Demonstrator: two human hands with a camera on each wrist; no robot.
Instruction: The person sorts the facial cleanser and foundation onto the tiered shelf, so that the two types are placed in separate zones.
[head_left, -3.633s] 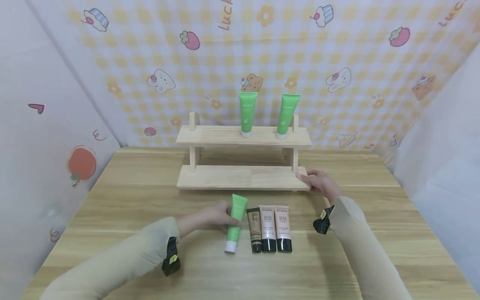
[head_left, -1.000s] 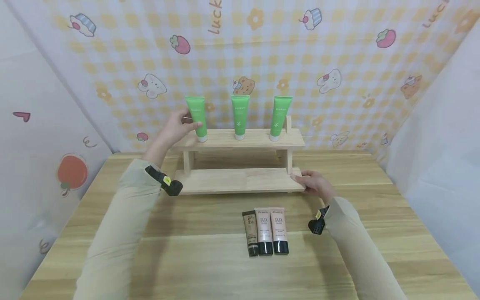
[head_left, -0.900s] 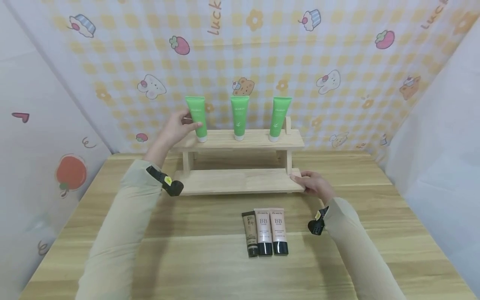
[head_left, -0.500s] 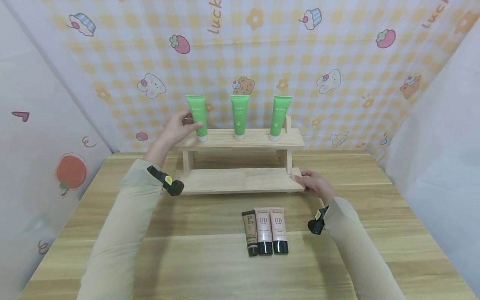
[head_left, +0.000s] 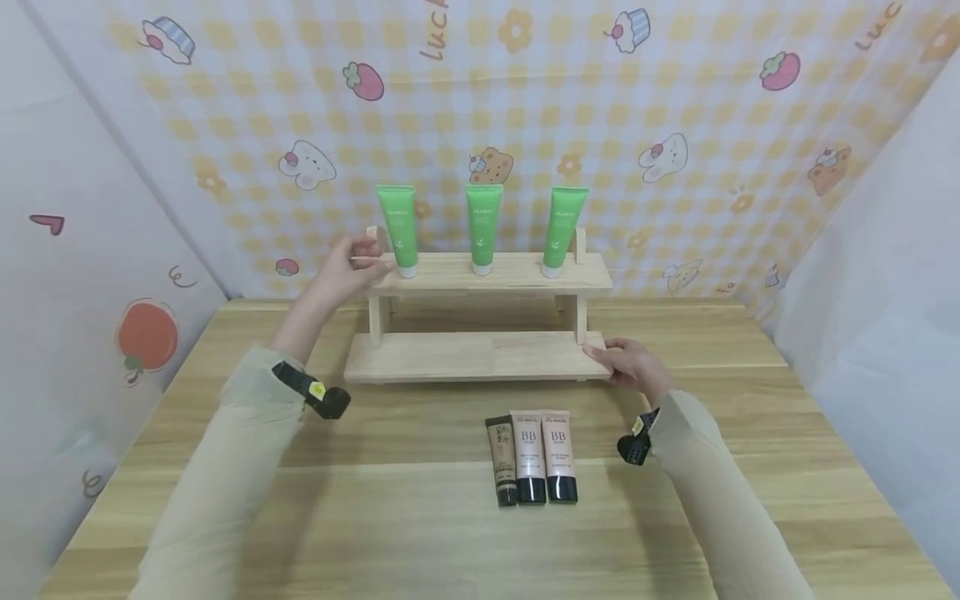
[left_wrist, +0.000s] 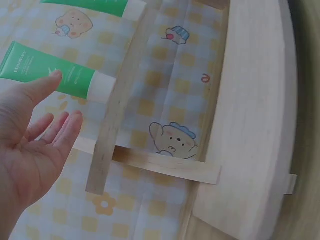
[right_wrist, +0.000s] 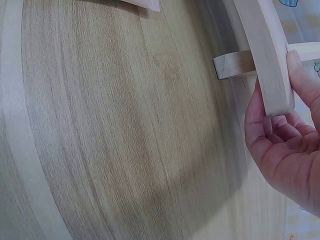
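Three green squeeze tubes stand cap down on the upper tier of a pale two-tier wooden shelf [head_left: 465,354]: a left tube [head_left: 400,225], a middle tube [head_left: 483,225] and a right tube [head_left: 564,227]. My left hand [head_left: 348,271] is just left of the left tube, thumb and fingers spread and nothing between them; the left wrist view shows this hand [left_wrist: 37,145] with its palm turned up beside the tube [left_wrist: 60,72]. At the right end of the lower tier, my right hand [head_left: 632,364] grips the board [right_wrist: 267,55], thumb on top and fingers underneath.
On the table [head_left: 420,517] in front of the shelf lie a small brown tube [head_left: 502,458] and two pink BB cream tubes, one in the middle [head_left: 529,454] and one on the right [head_left: 558,454], side by side with black caps. A patterned cloth [head_left: 450,108] hangs behind the shelf.
My left hand carried the left green tube from the table to the upper tier, then let go and drew back slightly left. My right hand keeps its grip on the lower board.
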